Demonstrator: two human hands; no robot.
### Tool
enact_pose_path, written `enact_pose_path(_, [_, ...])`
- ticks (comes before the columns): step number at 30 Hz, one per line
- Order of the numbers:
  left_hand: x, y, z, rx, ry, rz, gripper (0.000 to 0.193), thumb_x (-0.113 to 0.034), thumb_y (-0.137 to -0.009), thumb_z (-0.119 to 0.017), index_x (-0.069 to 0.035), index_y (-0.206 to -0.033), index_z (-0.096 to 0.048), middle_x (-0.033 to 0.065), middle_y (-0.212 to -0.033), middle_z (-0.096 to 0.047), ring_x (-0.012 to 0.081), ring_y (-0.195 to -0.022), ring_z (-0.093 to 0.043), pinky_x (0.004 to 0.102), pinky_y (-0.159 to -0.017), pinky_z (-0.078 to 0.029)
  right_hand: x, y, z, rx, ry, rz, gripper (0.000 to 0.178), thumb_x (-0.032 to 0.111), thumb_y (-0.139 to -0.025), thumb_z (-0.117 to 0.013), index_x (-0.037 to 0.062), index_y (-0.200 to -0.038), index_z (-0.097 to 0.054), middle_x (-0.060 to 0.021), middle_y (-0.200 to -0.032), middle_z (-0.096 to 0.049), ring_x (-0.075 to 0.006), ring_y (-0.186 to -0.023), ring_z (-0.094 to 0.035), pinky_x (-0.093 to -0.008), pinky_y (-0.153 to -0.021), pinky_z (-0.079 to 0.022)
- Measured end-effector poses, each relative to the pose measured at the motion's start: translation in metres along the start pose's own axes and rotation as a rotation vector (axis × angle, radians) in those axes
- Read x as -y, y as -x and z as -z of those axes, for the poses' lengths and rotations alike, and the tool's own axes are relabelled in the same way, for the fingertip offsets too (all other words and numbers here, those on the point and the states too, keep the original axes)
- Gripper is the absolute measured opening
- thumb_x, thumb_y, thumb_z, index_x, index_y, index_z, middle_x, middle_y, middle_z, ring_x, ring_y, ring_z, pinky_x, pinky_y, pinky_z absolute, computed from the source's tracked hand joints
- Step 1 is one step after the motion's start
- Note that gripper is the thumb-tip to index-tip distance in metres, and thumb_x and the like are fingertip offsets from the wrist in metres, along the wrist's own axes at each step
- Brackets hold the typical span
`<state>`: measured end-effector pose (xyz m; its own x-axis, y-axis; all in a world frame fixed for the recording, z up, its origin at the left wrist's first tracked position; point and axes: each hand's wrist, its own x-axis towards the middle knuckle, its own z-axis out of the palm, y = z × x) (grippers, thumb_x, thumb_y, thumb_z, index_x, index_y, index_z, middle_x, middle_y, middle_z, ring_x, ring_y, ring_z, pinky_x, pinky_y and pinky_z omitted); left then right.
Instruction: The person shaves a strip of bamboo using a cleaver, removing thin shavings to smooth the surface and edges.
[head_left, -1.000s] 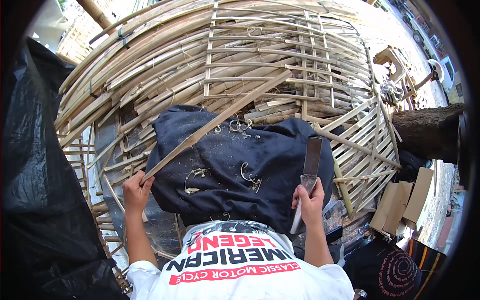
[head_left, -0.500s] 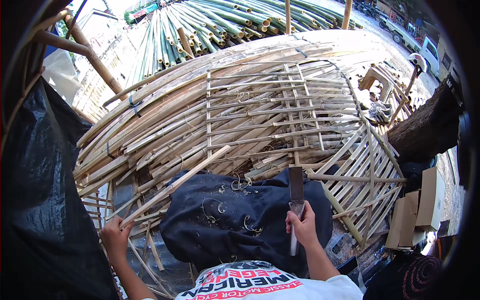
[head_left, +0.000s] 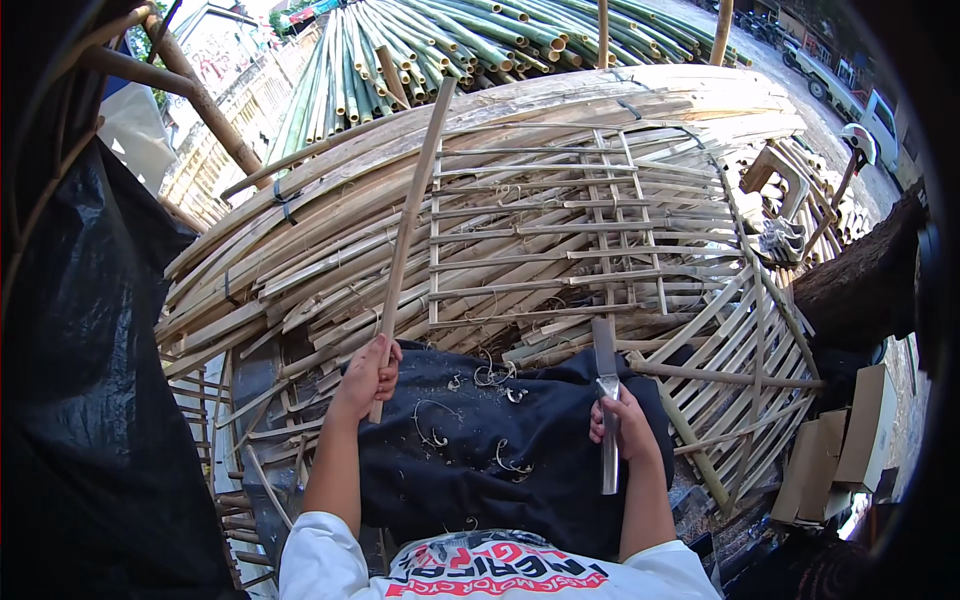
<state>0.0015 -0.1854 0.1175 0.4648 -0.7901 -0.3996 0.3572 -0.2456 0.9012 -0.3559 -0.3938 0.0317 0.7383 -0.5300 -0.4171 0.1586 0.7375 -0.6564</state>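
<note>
Bamboo stick (head_left: pixel 412 230) is in yr L hand (head_left: pixel 370 380), fingers wrapped round its low end, top tipped R, in front of the strip pile (head_left: pixel 310 240); yr R hand (head_left: pixel 626 422) grips the knife (head_left: pixel 604 350) by its handle, blade up, over the dark cloth (head_left: pixel 460 490) w/ curly bits (head_left: pixel 515 396) on it

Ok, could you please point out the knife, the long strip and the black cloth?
Knife (head_left: pixel 606 352), head view: on its blade.
Long strip (head_left: pixel 413 209), head view: about halfway along it.
Black cloth (head_left: pixel 480 422), head view: near its middle.
</note>
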Motion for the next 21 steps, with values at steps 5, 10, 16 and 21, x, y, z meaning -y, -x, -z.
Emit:
enact_pose_path(5, [0.024,-0.098,-0.055,0.094,0.245,0.084,0.044,-0.053,-0.103,-0.038,-0.011,-0.096,-0.051,-0.0068,-0.059,-0.029,0.0032,-0.044,-0.025,0.0197,-0.038,-0.021,-0.004,-0.009,0.005,0.047,-0.036,-0.060,0.025,0.017,-0.092,-0.059,0.0123,-0.111,-0.043,-0.0074,-0.074,-0.053,-0.0173,-0.057,-0.055,-0.0360,-0.056,-0.050])
enact_pose_path(10, [0.038,-0.169,-0.059,0.104,0.329,0.148,0.046,-0.055,-0.102,-0.036,-0.013,-0.099,-0.053,-0.0063,-0.058,-0.029,0.0040,-0.043,-0.025,0.0201,-0.037,-0.021,0.001,-0.016,0.008,0.108,-0.181,-0.116,0.023,0.024,-0.095,-0.056,0.0139,-0.110,-0.042,-0.0077,-0.076,-0.052,-0.0183,-0.059,-0.055,-0.0395,-0.062,-0.050])
enact_pose_path(16, [0.048,-0.211,-0.042,0.073,0.344,0.151,0.047,-0.051,-0.105,-0.030,-0.010,-0.105,-0.053,-0.0058,-0.059,-0.031,0.0043,-0.044,-0.026,0.0207,-0.038,-0.023,0.001,-0.027,0.031,0.176,-0.229,-0.259,0.033,0.037,-0.098,-0.051,0.0109,-0.118,-0.048,-0.0087,-0.081,-0.052,-0.0210,-0.067,-0.054,-0.0416,-0.072,-0.046])
enact_pose_path(21, [0.041,-0.215,-0.035,0.023,0.371,0.085,0.046,-0.048,-0.106,-0.030,-0.009,-0.108,-0.053,-0.0048,-0.060,-0.033,0.0050,-0.045,-0.028,0.0212,-0.038,-0.025,0.006,-0.034,0.033,0.144,-0.258,-0.409,0.037,0.043,-0.098,-0.048,0.0106,-0.117,-0.053,-0.0090,-0.082,-0.052,-0.0226,-0.070,-0.053,-0.0423,-0.074,-0.045])
